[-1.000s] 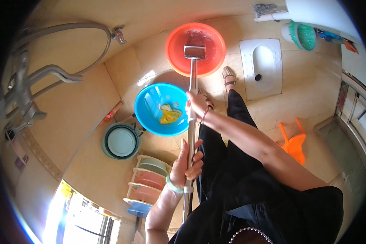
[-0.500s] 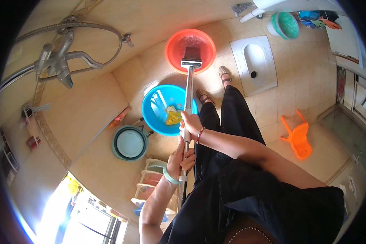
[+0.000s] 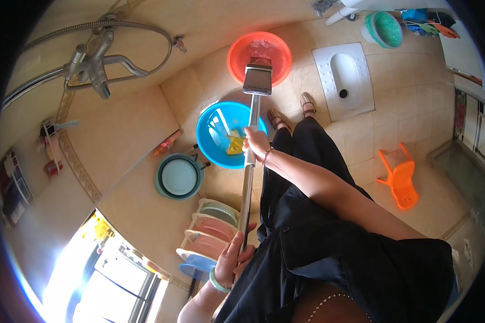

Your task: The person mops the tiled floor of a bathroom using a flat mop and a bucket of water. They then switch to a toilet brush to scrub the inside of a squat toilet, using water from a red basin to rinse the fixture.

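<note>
A long-handled sponge mop [image 3: 248,188] slants away from my body. Its flat metal head [image 3: 257,81] is over the near part of a red basin [image 3: 233,67] that has frothy water in it, and the sponge is largely hidden. My right hand [image 3: 257,143], with a red bracelet at the wrist, is wrapped around the upper grip sleeve. Lower down, close to my body, my left hand [image 3: 235,259] wears a pale green bangle and closes on the metal pole. Beneath the pole stands a blue basin [image 3: 206,134] of water, a yellow packet [image 3: 235,144] in it.
A squat toilet [image 3: 346,75] lies right of my feet, with a lined bin [image 3: 385,29] beyond. An orange stool [image 3: 401,180] stands at right. On the left are a grey-green folding basin [image 3: 179,177], a rack of basins [image 3: 196,237] and a wall shower tap [image 3: 99,64].
My left hand has slid down the pole toward my body. The mop head has come up and nearer, showing larger over the red basin. My right hand stays on the grip; the whole view has shifted slightly.
</note>
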`<state>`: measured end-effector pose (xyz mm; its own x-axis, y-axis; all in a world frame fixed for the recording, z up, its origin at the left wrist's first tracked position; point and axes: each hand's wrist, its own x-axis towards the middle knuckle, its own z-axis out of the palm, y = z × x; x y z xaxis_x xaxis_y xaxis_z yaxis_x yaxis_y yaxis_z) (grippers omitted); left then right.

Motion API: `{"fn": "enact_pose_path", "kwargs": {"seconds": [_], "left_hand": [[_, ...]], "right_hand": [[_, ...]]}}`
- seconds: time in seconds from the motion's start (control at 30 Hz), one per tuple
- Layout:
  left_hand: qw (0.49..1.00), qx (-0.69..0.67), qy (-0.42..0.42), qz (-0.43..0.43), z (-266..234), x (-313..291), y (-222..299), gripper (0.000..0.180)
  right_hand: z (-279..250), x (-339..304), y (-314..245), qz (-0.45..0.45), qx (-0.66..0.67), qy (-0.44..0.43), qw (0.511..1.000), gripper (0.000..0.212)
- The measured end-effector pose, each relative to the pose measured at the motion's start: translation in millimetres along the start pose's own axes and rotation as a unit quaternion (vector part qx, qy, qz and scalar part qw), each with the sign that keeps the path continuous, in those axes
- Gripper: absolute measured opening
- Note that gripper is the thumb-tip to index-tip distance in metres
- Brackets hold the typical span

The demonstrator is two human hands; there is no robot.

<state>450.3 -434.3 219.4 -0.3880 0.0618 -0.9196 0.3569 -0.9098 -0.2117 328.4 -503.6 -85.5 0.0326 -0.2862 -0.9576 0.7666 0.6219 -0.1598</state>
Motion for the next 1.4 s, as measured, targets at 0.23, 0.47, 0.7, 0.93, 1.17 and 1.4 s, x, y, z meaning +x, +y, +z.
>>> {"fn": "enact_pose_path", "kwargs": {"seconds": [0.23,0.47,0.7,0.93,1.17,1.4], "left_hand": [[0.998,0.044,0.037,-0.002,18,-23,-10,0.050],[0.994,0.079,0.077,-0.003,34,-38,-11,0.050],[0.993,0.085,0.078,-0.012,38,-43,-8,0.050],[0.989,0.124,0.076,-0.023,28,-38,0,0.050],[0.447,0.837,0.301,0.099,3,-32,54,0.049],[0.590,0.775,0.211,0.089,58,20,20,0.039]], "right_hand": [[-1,9,-11,0.016,0.012,0.008,1.000,0.027],[-2,22,-24,0.003,-0.004,-0.005,1.000,0.027],[-2,36,-30,0.008,-0.013,0.009,1.000,0.026],[2,48,-29,0.004,-0.009,0.017,1.000,0.027],[28,69,-13,-0.026,-0.048,0.047,0.997,0.032],[32,100,-22,-0.069,-0.011,0.059,0.996,0.039]]}}
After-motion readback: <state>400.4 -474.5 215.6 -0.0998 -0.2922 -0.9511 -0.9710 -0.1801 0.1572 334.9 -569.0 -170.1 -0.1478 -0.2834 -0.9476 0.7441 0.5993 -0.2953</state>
